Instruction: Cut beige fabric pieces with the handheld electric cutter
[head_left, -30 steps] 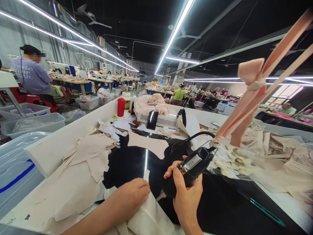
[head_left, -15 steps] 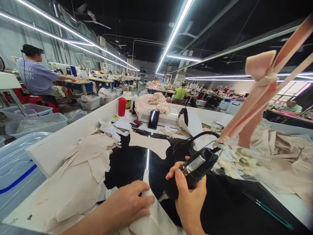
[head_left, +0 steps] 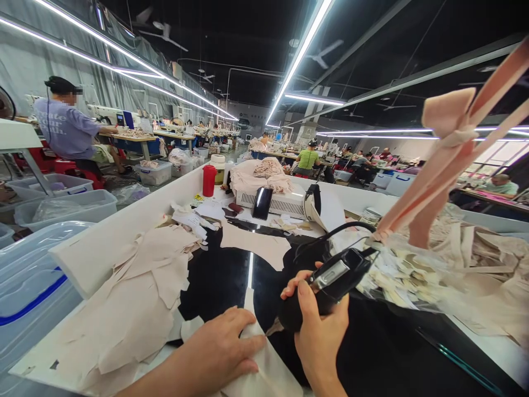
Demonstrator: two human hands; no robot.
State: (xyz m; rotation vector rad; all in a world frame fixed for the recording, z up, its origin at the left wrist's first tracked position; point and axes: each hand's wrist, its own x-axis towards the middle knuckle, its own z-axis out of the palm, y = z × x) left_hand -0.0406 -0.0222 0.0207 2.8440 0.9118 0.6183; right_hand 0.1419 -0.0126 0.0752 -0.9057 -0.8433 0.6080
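Garment-sewing workshop | rows of sewing machines (head_left: 104, 114) | seated workers (head_left: 66, 129) | piled fabric pieces (head_left: 138, 309)

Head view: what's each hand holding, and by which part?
Right hand: the black handheld tool, gripped round its near end, beside the silver plate. Left hand rests on the pale fabric; whether it pinches any can't be told.

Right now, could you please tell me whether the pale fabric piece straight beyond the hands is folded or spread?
Spread: the pale fabric piece lies flat on the black surface, its curved outline showing, no fold visible.
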